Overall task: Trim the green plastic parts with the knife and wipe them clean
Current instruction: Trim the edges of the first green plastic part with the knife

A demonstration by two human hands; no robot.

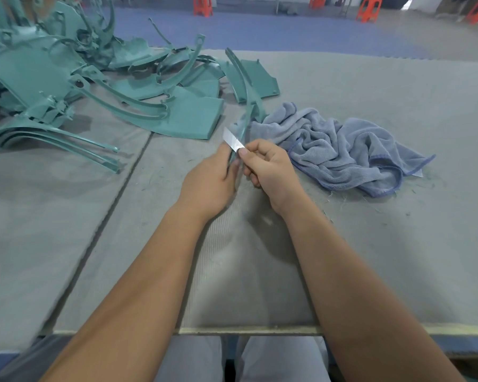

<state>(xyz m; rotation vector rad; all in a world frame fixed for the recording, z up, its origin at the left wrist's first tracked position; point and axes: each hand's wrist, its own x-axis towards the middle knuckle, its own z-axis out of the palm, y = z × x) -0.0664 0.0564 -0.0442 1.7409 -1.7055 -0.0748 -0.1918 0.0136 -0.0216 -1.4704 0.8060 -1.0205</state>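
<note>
Head view: near the tabletop's (370, 244) middle, the left hand (207, 183) grips a curved green strip (247, 106) that runs away beyond its fingers. The right hand (271, 166) pinches the knife blade (232, 139), apparently against the strip, just beside the blue towel (342, 150).

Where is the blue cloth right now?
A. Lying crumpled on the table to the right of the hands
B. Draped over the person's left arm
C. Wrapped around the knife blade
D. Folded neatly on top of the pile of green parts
A: the blue cloth lies crumpled on the grey table, right of the right hand that holds the knife blade; neither hand touches it.
</note>
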